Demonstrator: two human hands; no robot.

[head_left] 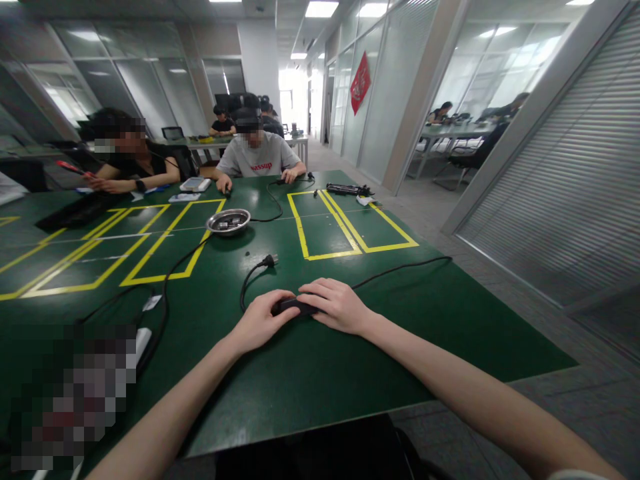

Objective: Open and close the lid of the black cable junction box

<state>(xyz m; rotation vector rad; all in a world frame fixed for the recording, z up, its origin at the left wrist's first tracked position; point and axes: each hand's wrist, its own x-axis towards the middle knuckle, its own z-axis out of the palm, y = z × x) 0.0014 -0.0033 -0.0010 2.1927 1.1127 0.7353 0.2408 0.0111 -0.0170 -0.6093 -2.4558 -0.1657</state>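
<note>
At the left, yellow tape (pixel 155 281) marked rectangles on the green table (pixel 300 380), presumably to assign places for items. To their right stood a metal bowl (pixel 229 233) holding small metal parts; its raised rim probably stopped them from rolling away.

Nearer the person, a black plug (pixel 270 261) lay loose on the table, its short cord (pixel 243 291) curving back behind the left hand (pixel 260 321). That hand was clamped on the left end of the black adapter (pixel 303 307), thumb on the near side and fingers on the far side, apparently to steady it. The adapter was located between both hands, close to the table surface; whether it touched could not be determined. The right hand (pixel 339 308) covered the right end, fingers close together; the thumb was hidden, so its grip could not be confirmed. Beyond it, a black cable (pixel 400 269) extended rightward, seemingly laid out to avoid tangling.
</note>
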